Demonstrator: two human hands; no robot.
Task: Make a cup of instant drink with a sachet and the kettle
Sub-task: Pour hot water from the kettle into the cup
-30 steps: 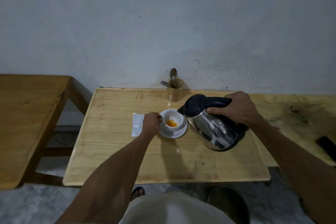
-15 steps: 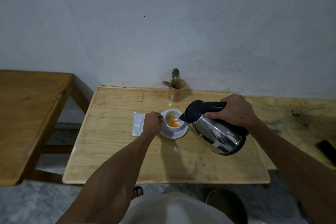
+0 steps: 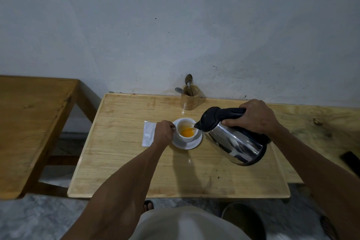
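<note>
A white cup stands on a white saucer in the middle of the wooden table. Orange liquid or powder lies in the cup's bottom. My left hand grips the cup's handle on its left side. My right hand holds the black handle of a steel kettle, which is tilted left with its spout over the cup's right rim. A thin stream runs from the spout into the cup. A white sachet lies flat left of the cup, partly behind my left hand.
A wooden holder with spoons stands at the table's back edge by the wall. A second wooden table sits to the left. A dark flat object lies at far right. A dark bin is on the floor.
The kettle has swung left and tipped further, bringing its spout over the cup. Water now pours and the orange in the cup has spread. My left hand stays on the handle.
</note>
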